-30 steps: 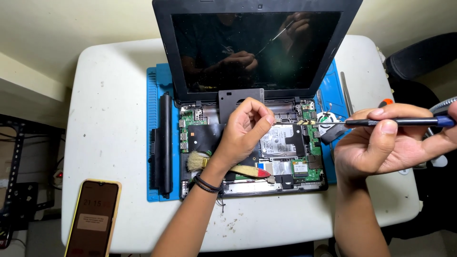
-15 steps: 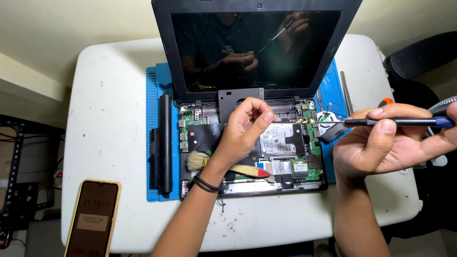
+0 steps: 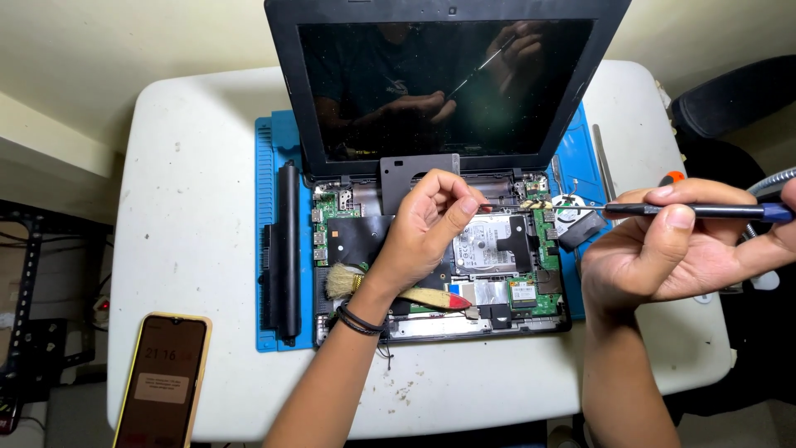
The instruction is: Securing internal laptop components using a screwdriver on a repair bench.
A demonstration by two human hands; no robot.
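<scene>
Single head view, looking steeply down, close over the table (image 3: 207, 166)

Repair bench: opened laptop (image 3: 439, 241), blue mat (image 3: 274, 141)

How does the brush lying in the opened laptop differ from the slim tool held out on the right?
The brush has a pale wooden handle with a red tip and a tuft of bristles; the slim tool is a dark, thin rod. The brush lies loose on the laptop's insides, partly under the left hand; the tool is gripped in the right hand, off the table. Both are long and lie roughly level.
</scene>
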